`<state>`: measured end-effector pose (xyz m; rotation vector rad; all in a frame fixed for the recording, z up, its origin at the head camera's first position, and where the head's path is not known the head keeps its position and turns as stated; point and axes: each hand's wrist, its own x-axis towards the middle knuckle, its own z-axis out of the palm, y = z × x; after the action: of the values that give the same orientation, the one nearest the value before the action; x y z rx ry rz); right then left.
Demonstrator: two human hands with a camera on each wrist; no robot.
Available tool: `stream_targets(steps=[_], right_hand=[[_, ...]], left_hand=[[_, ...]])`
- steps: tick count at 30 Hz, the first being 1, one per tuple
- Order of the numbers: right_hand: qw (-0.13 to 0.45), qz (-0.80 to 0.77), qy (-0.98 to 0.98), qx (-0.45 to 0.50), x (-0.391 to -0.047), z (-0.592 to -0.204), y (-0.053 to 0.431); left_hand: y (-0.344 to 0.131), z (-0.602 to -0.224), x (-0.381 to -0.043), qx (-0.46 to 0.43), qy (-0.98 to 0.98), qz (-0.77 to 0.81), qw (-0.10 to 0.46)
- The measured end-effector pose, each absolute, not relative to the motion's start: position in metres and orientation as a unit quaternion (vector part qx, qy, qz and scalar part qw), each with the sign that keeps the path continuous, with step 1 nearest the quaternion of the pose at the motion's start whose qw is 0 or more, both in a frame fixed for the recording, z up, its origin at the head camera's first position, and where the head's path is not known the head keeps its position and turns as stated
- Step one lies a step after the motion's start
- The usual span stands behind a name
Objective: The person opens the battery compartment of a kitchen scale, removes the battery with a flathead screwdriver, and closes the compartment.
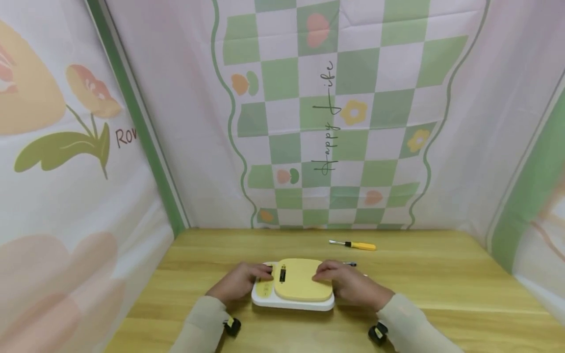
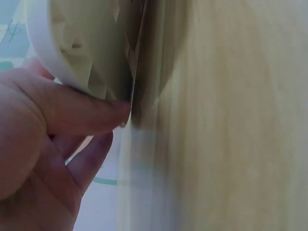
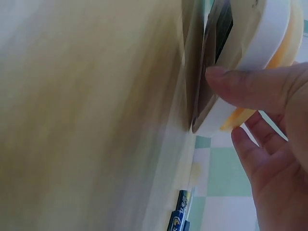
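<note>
A kitchen scale (image 1: 304,279) with a yellow platform and white base is held between both hands, face up in the head view. My left hand (image 1: 240,282) grips its left end, fingers on the top near the yellow button panel. In the left wrist view the left thumb (image 2: 91,108) touches the ribbed underside. On the opposite end my right hand (image 1: 355,284) holds the scale, fingertips on the platform's edge. The right wrist view shows the right thumb (image 3: 240,86) against the underside, beside a dark recess (image 3: 224,31). Part of the underside faces each wrist camera.
A screwdriver (image 1: 355,245) with a yellow handle lies on the wooden table (image 1: 441,274) behind the scale. Dark blue cylindrical items (image 3: 179,211), partly cut off, lie on the table in the right wrist view. A patterned curtain (image 1: 344,147) stands behind the table.
</note>
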<state>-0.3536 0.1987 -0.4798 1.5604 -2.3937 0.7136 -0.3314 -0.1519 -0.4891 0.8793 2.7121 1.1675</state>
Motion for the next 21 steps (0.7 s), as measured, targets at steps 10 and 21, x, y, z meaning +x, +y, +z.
stream_targets(steps=[10,21], right_hand=[[0.094,0.194,-0.834,0.508,-0.35,-0.477,0.197],[0.078,0.137,-0.85,0.502,-0.346,-0.469,0.194]], left_hand=[[-0.143,-0.487,-0.332,0.271,0.923,0.273,0.021],[-0.139,-0.491,-0.333,0.265,0.932,0.249,-0.004]])
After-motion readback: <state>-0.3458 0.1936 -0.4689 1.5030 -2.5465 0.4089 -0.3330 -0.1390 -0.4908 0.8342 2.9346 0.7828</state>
